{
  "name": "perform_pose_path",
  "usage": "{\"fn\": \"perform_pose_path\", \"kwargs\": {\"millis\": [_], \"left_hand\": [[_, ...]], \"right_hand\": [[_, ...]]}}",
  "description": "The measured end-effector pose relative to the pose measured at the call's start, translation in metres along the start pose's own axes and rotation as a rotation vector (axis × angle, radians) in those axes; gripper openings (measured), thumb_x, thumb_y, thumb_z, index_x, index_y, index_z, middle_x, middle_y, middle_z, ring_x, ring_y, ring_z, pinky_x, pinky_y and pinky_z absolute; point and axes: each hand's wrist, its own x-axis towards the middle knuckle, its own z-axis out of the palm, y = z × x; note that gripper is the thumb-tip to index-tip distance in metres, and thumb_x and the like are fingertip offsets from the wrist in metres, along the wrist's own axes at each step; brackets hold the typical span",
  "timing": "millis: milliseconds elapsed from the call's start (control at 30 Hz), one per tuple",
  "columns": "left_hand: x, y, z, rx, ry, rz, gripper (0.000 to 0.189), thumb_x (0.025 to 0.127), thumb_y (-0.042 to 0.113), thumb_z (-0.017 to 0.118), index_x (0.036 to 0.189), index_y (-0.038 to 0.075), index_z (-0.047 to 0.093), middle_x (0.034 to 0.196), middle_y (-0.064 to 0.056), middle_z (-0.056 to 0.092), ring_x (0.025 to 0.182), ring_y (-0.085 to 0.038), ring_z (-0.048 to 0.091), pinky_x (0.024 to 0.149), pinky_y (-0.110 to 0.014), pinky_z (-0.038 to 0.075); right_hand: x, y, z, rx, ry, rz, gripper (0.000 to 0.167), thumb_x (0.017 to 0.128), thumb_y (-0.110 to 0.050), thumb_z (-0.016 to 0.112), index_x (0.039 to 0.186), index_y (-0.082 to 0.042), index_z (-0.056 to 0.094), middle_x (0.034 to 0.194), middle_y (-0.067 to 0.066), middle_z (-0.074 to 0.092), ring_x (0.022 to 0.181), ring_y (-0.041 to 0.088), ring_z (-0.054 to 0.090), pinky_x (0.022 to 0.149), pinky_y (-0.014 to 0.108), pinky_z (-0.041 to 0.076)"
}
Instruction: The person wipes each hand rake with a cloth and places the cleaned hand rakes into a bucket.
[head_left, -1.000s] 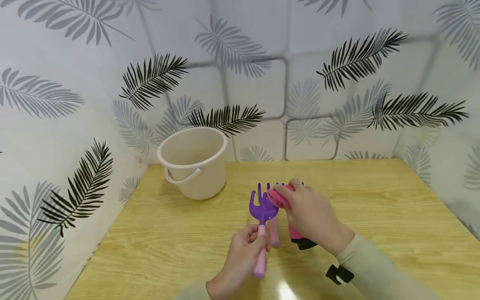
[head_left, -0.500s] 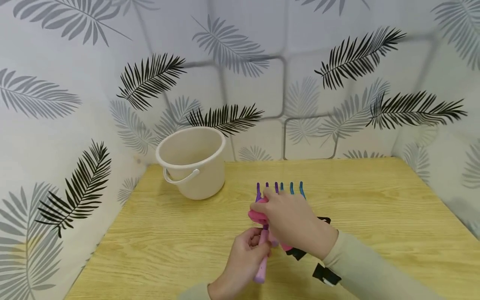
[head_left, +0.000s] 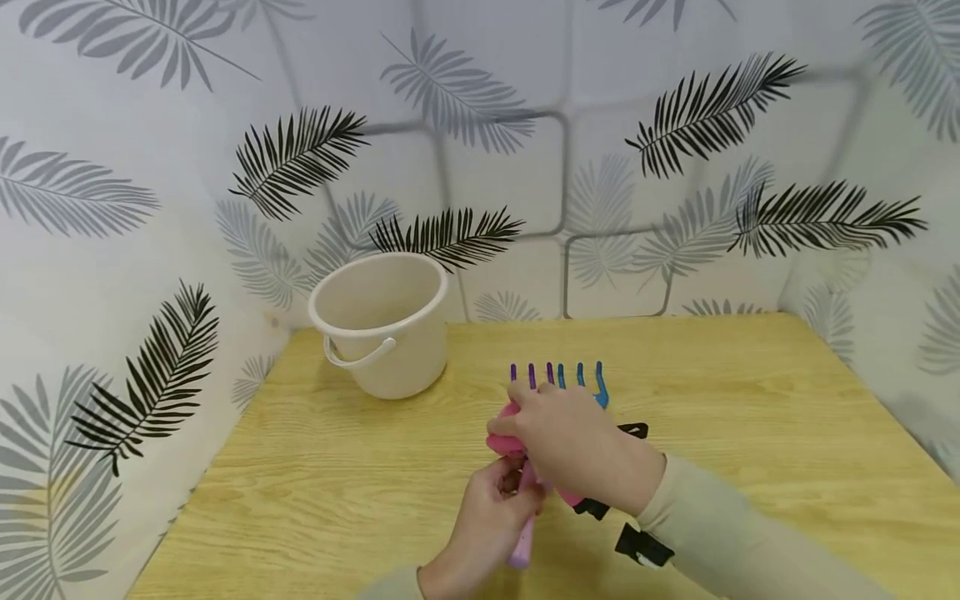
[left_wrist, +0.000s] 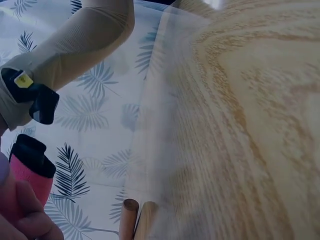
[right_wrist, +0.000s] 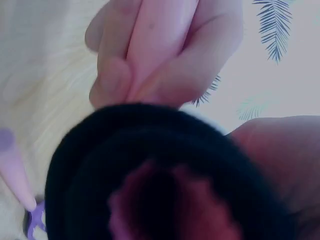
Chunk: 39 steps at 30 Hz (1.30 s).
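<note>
My left hand [head_left: 487, 517] grips the pink handle [head_left: 522, 542] of a purple hand rake, whose head is now hidden. My right hand [head_left: 577, 442] holds a bunched pink glove [head_left: 504, 437] over that hidden head. The glove's black cuff [right_wrist: 80, 165] hangs open below the right palm, close under the left hand's fingers [right_wrist: 117, 80] in the right wrist view. Behind the hands, purple tines [head_left: 531, 373] and a blue rake [head_left: 602, 398] show on the table, partly covered by the right hand. A second pink handle [right_wrist: 17, 170] with a purple head lies at the left of the right wrist view.
A cream bucket [head_left: 408, 358] with its handle down stands at the table's back left. A black loop [head_left: 634, 430] shows just beyond the right wrist. The wooden table [head_left: 750, 400] meets a leaf-patterned backdrop [head_left: 480, 167] behind and at the sides.
My right hand has moved left and down with the glove, from beside the held rake's head to over it, covering it. The left hand keeps its grip on the handle.
</note>
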Motion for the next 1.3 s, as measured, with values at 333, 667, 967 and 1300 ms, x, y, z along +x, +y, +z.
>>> {"fn": "perform_pose_path", "kwargs": {"millis": [333, 667, 967, 1300], "left_hand": [[-0.003, -0.002, 0.001, -0.052, -0.004, -0.061, 0.049, 0.09, 0.011, 0.067, 0.133, -0.009, 0.056, 0.088, -0.003, 0.07, 0.075, -0.011, 0.064, 0.062, -0.017, 0.052], [0.001, -0.002, -0.003, -0.017, 0.003, -0.014, 0.033, 0.092, 0.013, 0.067, 0.119, -0.006, 0.064, 0.081, -0.001, 0.065, 0.068, -0.008, 0.056, 0.058, -0.015, 0.047], [-0.004, 0.003, 0.0, -0.015, 0.008, -0.042, 0.058, 0.089, 0.014, 0.067, 0.138, -0.012, 0.051, 0.099, -0.011, 0.071, 0.082, -0.015, 0.066, 0.064, -0.017, 0.054], [-0.002, 0.002, -0.005, -0.028, 0.037, -0.027, 0.052, 0.089, 0.009, 0.064, 0.135, -0.012, 0.053, 0.091, -0.007, 0.069, 0.076, -0.01, 0.063, 0.063, -0.016, 0.052]], "right_hand": [[0.014, 0.022, 0.017, -0.06, -0.018, 0.25, 0.039, 0.086, -0.027, 0.079, 0.124, -0.032, 0.07, 0.1, 0.007, 0.062, 0.055, 0.021, 0.052, 0.041, 0.034, 0.048], [-0.002, 0.009, -0.005, 0.11, -0.071, 0.083, 0.038, 0.08, -0.013, 0.076, 0.109, -0.036, 0.074, 0.1, -0.001, 0.062, 0.057, 0.016, 0.049, 0.04, 0.029, 0.038], [0.011, 0.033, 0.013, 0.055, 0.029, 0.256, 0.033, 0.087, -0.02, 0.076, 0.119, -0.028, 0.072, 0.093, 0.007, 0.061, 0.053, 0.017, 0.049, 0.04, 0.03, 0.042], [-0.008, 0.022, -0.003, 0.09, -0.034, 0.179, 0.039, 0.082, -0.016, 0.078, 0.116, -0.034, 0.074, 0.088, -0.001, 0.058, 0.053, 0.013, 0.045, 0.04, 0.027, 0.036]]}}
